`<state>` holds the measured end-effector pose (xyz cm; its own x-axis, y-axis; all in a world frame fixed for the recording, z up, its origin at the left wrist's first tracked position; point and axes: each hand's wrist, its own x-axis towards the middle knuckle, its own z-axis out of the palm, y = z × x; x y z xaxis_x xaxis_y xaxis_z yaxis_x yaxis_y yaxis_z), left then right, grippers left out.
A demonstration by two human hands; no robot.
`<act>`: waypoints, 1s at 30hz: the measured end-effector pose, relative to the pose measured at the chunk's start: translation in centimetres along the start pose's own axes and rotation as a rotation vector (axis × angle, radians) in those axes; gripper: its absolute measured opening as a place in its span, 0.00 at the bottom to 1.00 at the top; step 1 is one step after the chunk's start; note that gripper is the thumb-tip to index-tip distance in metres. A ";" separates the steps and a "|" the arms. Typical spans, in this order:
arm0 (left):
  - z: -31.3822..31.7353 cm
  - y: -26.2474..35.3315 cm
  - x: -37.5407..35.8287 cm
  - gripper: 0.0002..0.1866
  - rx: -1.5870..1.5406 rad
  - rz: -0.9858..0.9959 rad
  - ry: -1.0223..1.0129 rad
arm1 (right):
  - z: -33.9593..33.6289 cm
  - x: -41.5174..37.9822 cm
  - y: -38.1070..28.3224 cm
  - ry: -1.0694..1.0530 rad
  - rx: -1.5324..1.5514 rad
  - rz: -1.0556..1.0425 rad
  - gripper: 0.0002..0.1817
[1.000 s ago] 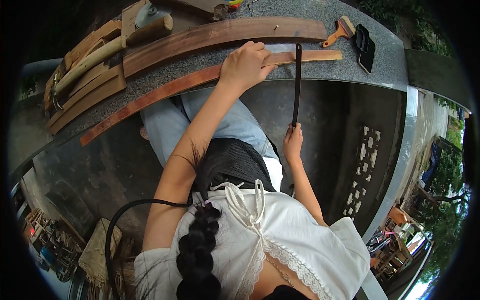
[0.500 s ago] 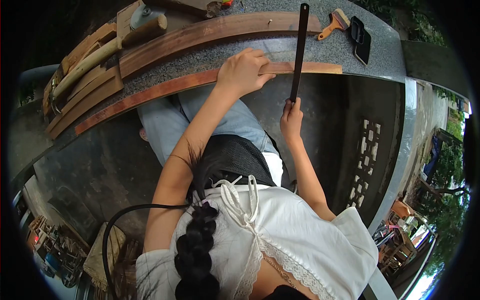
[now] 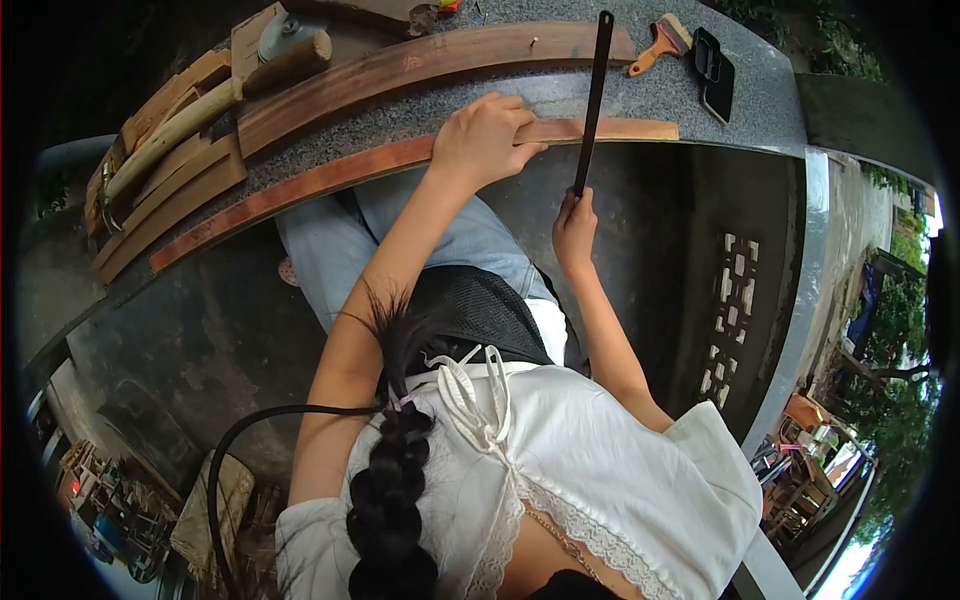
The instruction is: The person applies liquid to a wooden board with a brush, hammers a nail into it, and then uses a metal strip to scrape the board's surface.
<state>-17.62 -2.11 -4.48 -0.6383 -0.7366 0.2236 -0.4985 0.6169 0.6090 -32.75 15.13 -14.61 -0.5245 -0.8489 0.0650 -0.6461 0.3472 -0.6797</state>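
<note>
My left hand (image 3: 484, 140) grips a long, narrow reddish wood strip (image 3: 320, 177) that lies along the front edge of the grey stone table (image 3: 770, 110). Its fingers wrap over the strip, right of the strip's middle. A long dark flat bar like a file or blade (image 3: 597, 90) is held at its lower end by my right hand (image 3: 575, 228), below the table edge. The bar crosses the strip near its right end, and its holed tip points away from me over the table.
Behind the strip lies a wide brown board (image 3: 420, 65) with a nail in it. A brush (image 3: 662, 45) and a black dustpan-like object (image 3: 716, 75) are at the right. Wood pieces and a mallet-like tool (image 3: 180, 130) lie at the left.
My right hand and the dark bar have shifted slightly left and away from me along the strip. My left hand keeps its grip in nearly the same place.
</note>
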 end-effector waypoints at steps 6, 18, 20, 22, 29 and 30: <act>-0.3 0.6 -0.1 0.13 0.010 -0.008 -0.003 | -1.9 -8.1 6.4 -0.017 -0.200 -0.083 0.06; 0.0 0.4 -0.4 0.13 0.009 -0.003 -0.003 | -1.9 -7.1 4.8 0.012 -0.199 -0.045 0.03; 0.3 0.1 -0.7 0.13 0.004 0.009 0.005 | -1.9 -6.9 3.1 0.029 -0.157 -0.051 0.03; 0.4 0.0 -0.6 0.14 0.005 0.039 0.013 | -0.9 -1.3 -2.4 0.072 -0.061 -0.033 0.02; -0.2 0.3 -0.3 0.14 -0.002 -0.009 -0.010 | -1.2 -7.6 5.7 -0.021 -0.167 0.049 0.04; 0.0 0.2 -0.4 0.14 0.019 0.003 0.012 | -1.7 -9.0 7.1 -0.053 -0.239 0.080 0.05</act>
<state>-17.48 -1.70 -4.45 -0.6329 -0.7379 0.2344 -0.5080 0.6242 0.5936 -33.60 25.93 -18.79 -0.5537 -0.8324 -0.0251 -0.7197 0.4935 -0.4884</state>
